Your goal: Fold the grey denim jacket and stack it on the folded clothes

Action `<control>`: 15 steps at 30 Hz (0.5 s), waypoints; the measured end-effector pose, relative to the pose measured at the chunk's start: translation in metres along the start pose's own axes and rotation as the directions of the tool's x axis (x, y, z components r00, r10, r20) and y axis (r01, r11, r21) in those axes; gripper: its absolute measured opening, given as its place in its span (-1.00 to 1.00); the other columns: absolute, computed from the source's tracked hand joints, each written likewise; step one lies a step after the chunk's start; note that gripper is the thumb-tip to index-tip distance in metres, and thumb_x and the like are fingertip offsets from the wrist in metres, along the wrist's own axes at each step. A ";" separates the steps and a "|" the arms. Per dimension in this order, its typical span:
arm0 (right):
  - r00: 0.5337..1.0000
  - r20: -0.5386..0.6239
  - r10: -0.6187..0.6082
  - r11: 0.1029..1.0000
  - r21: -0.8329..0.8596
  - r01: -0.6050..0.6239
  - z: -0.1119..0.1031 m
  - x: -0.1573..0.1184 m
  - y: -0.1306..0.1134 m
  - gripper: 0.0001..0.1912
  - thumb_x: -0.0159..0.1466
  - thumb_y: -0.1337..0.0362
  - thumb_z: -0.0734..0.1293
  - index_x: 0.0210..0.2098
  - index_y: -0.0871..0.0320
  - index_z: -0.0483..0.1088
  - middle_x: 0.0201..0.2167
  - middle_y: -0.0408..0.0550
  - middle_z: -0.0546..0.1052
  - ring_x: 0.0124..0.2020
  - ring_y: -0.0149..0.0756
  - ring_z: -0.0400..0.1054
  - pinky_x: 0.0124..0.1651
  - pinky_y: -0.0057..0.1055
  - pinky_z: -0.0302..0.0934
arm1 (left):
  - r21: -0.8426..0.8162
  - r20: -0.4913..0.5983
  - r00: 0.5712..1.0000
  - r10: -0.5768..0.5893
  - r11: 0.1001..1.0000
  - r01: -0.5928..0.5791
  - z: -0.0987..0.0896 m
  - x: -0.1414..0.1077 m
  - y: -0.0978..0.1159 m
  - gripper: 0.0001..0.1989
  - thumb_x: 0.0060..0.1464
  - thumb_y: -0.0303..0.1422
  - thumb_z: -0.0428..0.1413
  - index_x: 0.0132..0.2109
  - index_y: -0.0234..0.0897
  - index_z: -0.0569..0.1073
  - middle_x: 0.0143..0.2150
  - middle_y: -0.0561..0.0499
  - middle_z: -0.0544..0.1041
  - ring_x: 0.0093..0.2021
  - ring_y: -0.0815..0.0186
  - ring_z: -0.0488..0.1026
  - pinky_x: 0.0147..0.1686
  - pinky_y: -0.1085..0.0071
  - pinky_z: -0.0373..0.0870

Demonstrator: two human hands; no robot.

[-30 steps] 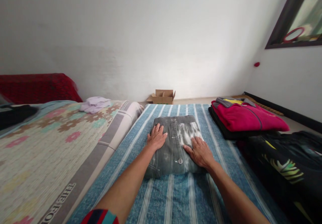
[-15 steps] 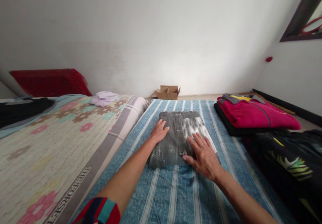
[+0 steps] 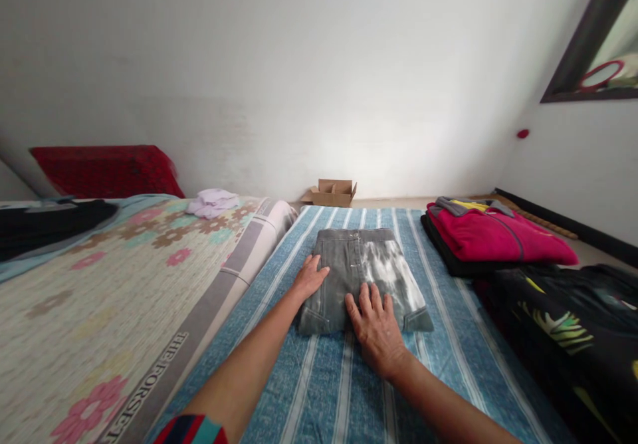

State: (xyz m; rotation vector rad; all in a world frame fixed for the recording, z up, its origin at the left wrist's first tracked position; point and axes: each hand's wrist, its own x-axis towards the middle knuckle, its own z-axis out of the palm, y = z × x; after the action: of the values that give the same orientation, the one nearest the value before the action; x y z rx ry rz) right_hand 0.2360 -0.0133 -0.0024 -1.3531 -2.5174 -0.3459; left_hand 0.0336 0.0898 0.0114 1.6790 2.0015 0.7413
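A folded grey garment with whitish faded patches lies flat on the blue striped cloth, its waistband at the far side. My left hand rests on its left edge with the fingers apart, holding nothing. Flat on the near middle part lies my right hand, fingers spread, covering a bit of the front edge.
To the right sit a folded pink garment on a black one and a dark patterned pile. A cardboard box stands by the wall. On the left, a floral bed cover bears a lilac cloth and black clothing.
My right hand has slid left and slightly nearer over the garment, uncovering its right front corner. My left hand stays at the left edge. The view has shifted slightly.
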 end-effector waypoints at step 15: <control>0.693 0.335 0.638 0.347 0.679 -0.647 0.018 0.084 0.164 -0.44 -0.01 0.10 0.45 -0.08 0.26 0.39 -0.21 0.12 0.49 -0.10 -0.03 0.37 -0.17 -0.29 0.25 | -0.423 -0.074 0.961 -0.268 0.881 0.213 -0.019 0.041 0.003 -0.69 -0.21 -0.18 0.25 -0.51 -0.25 0.30 -0.62 0.10 0.37 -0.53 0.28 0.41 -0.60 0.47 0.21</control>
State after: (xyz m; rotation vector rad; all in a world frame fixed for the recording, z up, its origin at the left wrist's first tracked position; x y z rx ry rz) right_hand 0.3271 0.1455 0.0229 -1.7356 -1.5048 0.8236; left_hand 0.0168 0.1279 0.0286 1.1399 1.9207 1.1121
